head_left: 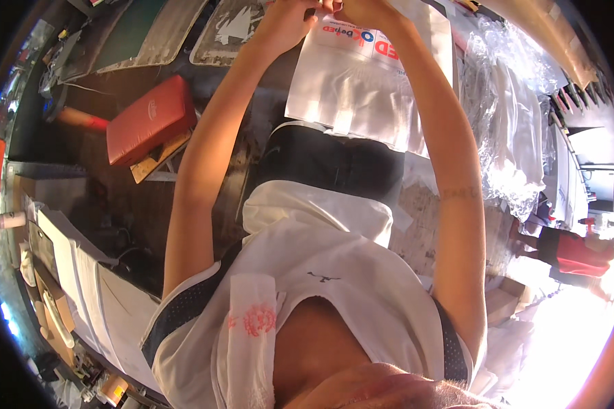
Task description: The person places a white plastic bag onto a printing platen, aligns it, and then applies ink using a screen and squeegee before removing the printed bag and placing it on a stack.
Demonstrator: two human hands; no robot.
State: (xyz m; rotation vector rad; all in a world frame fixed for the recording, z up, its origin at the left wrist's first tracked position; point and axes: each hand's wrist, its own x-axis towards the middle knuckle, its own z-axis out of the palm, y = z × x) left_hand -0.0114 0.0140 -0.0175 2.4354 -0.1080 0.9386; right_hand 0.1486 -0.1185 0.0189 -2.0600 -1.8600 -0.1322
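Note:
Both hands are at the top edge of the head view, close together with their fingertips nearly meeting. My left hand (288,22) has curled fingers, and part of it is cut off by the edge. My right hand (363,11) is also cut off, its visible fingers bent in a pinch towards the left one. What they grip, if anything, is too small to make out. Beneath them lies a white, glossy plastic bag or sheet (344,88) with red and blue print. It stretches from the hands back to my lap and has creases along it.
A red padded stool (151,119) stands left of my left arm. Crumpled clear plastic wrap (515,129) lies to the right. Dark flat boards (140,34) are at the far left. Another person in red (583,253) is at the right, near a cardboard box (503,300).

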